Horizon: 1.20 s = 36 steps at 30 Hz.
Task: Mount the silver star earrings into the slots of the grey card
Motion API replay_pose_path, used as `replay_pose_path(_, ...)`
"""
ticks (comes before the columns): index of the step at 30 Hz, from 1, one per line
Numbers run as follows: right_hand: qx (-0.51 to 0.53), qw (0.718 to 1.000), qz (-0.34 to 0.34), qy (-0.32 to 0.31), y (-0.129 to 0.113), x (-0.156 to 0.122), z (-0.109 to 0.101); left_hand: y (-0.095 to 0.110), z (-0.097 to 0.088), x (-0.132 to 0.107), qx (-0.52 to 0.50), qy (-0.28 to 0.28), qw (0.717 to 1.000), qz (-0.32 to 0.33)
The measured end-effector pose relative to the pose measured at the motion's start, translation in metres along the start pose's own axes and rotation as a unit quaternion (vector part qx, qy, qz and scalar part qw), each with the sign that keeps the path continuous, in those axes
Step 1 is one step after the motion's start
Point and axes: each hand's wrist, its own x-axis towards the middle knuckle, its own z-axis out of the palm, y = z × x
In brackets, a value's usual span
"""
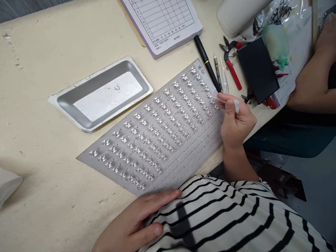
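A grey board (181, 164) lies slanted on the table, with rows of slits. Small shiny silver ornaments (157, 133) stand in most rows; the slits nearest my body hold none. My right hand (237, 122) is at the board's right end, thumb and fingers pinched on a thin white strip (237, 106), possibly paper or tape. Beside it, a pale label (206, 78) with handwriting runs along the board's end. My left hand (141, 220) rests against the striped shirt by the board's near edge, fingers stretched out and holding nothing.
A silver tray (88, 126) sits beyond the board. Behind lie a form pad (168, 49), a black pen (206, 63), red-handled pliers (232, 71) and a dark box (258, 70). Another person's arm (312, 73) rests at the right. White paper (9, 183) lies far left.
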Motion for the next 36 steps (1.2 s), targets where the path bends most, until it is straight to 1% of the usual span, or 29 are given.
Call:
replay_pose_path(2,0.004,1.0,-0.008,0.01,-0.002,-0.001,0.0,0.0,0.0,0.0,0.003,0.001,1.0,0.0)
replay_pose_path(6,0.028,0.998,-0.027,0.055,-0.009,-0.001,0.001,-0.002,0.0,-0.001,0.011,-0.004,1.0,0.005)
replay_pose_path(8,0.033,0.997,-0.033,0.066,-0.011,-0.002,0.001,-0.003,0.0,-0.002,0.014,-0.004,1.0,0.004)
replay_pose_path(13,0.028,0.996,-0.016,0.078,-0.011,-0.004,-0.001,-0.004,0.001,-0.003,0.019,-0.003,1.0,-0.004)
replay_pose_path(18,0.001,0.998,0.007,0.068,-0.012,-0.005,-0.003,-0.004,0.001,-0.004,0.02,-0.002,1.0,-0.006)
replay_pose_path(24,-0.011,0.999,0.011,0.051,-0.012,-0.006,-0.005,-0.002,0.002,-0.004,0.021,0.003,1.0,-0.006)
replay_pose_path(29,-0.031,0.998,0.027,0.036,-0.012,-0.006,-0.006,-0.002,0.002,-0.003,0.02,0.006,1.0,-0.004)
replay_pose_path(32,-0.021,0.998,0.019,0.058,-0.014,-0.006,-0.007,-0.001,0.002,-0.003,0.02,0.007,1.0,-0.003)
replay_pose_path(36,0.029,0.994,-0.021,0.101,-0.017,-0.008,-0.01,-0.001,0.002,-0.003,0.014,0.011,1.0,0.002)
